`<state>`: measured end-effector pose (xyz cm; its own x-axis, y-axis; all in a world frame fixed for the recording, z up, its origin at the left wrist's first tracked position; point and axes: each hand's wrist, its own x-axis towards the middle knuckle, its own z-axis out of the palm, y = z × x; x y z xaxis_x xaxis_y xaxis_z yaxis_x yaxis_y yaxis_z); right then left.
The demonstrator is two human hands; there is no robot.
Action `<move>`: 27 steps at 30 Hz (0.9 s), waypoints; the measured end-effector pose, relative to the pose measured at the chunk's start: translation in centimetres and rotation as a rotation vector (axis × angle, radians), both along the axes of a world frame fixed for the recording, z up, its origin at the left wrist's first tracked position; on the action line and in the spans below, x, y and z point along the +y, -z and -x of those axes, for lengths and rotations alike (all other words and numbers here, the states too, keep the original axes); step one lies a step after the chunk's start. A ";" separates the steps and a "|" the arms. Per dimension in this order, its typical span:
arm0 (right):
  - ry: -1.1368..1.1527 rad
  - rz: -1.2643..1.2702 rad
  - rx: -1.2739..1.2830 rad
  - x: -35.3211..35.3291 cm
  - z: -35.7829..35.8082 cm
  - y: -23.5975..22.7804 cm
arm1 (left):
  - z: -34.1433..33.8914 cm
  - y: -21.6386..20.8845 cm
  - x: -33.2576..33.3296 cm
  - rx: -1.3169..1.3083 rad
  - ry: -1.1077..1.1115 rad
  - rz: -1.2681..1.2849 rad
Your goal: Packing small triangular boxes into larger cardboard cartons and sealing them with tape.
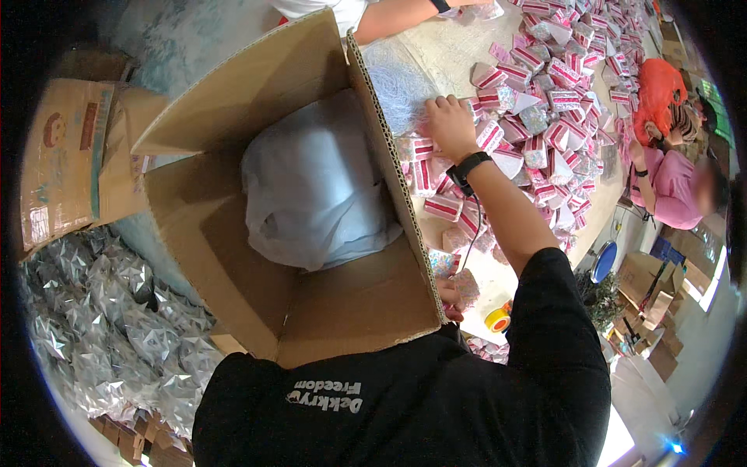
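My right hand [454, 131] reaches over the table with its fingers curled, at the edge of a bundle of thin, pale strings [395, 92]. What its fingertips grip is hidden. A black band with a cable circles that wrist. Close to my body, my left hand [450, 300] shows only in part past the cardboard box's edge, fingers closed around a small speckled packet [467, 288]. Around my right hand lie many wrapped, cake-slice-shaped pieces [490, 135] in pink and white. The box hides my left arm.
The tall, open cardboard box [358, 307], lined with a pale bag [311, 187], stands at my left. Yellow tape [498, 319] lies near my right elbow. Silvery spiky items [117, 311] and another carton [58, 163] are farther left. Other people sit across [405, 17] and right [675, 187].
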<state>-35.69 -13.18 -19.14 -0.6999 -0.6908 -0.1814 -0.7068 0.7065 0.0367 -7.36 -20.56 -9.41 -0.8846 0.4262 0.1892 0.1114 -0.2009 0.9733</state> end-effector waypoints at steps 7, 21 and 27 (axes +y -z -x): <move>-0.083 0.061 -0.040 1.6 0.4 0.2 | 0.2 -1.1 -1.9 0.025 0.005 0.112; 0.157 0.731 -0.234 0.9 -0.3 -2.4 | 2.3 -4.1 -5.8 0.120 -0.003 0.325; 0.654 0.976 -0.458 0.3 0.0 -4.5 | 4.0 -5.8 -6.9 0.183 0.004 0.415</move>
